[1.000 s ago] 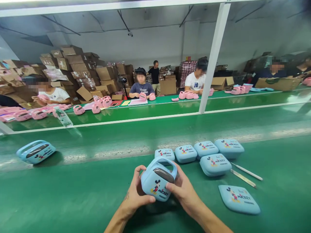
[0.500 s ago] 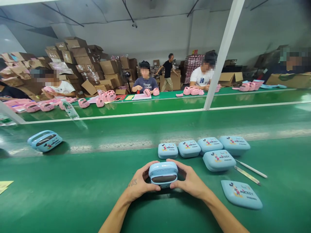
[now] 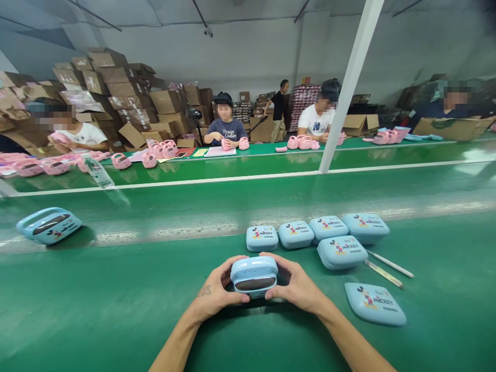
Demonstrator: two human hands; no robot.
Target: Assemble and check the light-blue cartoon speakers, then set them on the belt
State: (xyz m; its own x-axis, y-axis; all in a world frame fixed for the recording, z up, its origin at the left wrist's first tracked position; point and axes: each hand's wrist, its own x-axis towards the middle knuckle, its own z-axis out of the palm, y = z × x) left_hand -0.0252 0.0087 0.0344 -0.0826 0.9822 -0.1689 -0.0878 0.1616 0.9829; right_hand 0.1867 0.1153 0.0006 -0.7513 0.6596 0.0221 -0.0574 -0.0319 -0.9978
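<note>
Between both hands is a light blue plastic case (image 3: 254, 269) with a rounded handle on top and a dark window strip facing me. My left hand (image 3: 222, 289) grips its left end, thumb along the lower front. On the right end, my right hand (image 3: 289, 284) holds it the same way. Just beyond stand several blue covers with a cartoon mouse print, the nearest being a small cover (image 3: 262, 238) and a larger one (image 3: 342, 253). Closer to me on the right lies a flatter printed cover (image 3: 375, 304). The underside of the held case is hidden.
A white pen-like stick (image 3: 391, 264) and a flat pale strip (image 3: 384, 274) lie right of the covers. Far left sits another blue handled case (image 3: 49, 226). A plastic bottle (image 3: 98, 171) and a white post (image 3: 349, 88) stand beyond; people work with pink cases across the belt.
The view has turned slightly right, so the table things appear shifted left. Both hands keep the same grip on the blue case. A person in the background has walked further right.
</note>
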